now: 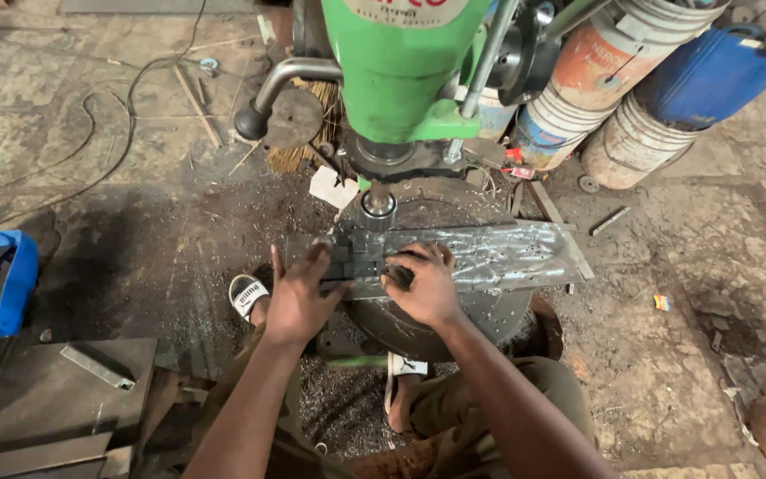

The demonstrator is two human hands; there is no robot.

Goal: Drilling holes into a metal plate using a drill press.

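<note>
Workshop floor, head view. Bare concrete floor (135, 222), stained dark and littered with metal swarf, thickest around the machine base and between the person's feet. Green drill press (396, 62) stands at centre; its chuck (378, 206) hangs just above the work, lever handle (268, 98) out to the left.

Workpiece: a long flat grey metal plate (489, 255) lying across the round machine table (441, 324), running well out to the right. A small dark metal block (356, 262) sits on the plate's left end, under the chuck.

Left hand (299, 297): fingers spread and extended, pressed flat against the block and the plate's left edge (no closed grasp visible). Right hand (423, 284): fingers curled down onto the plate just right of the block; whether it grips anything underneath, cannot tell.

Surroundings: stacked buckets (596, 80) and a blue drum (711, 75) upper right; blue crate (12, 279) at left edge; dark steel slab (46, 390) lower left; black cable (108, 124) looping across the floor upper left. White sandals (246, 294) on the feet.
</note>
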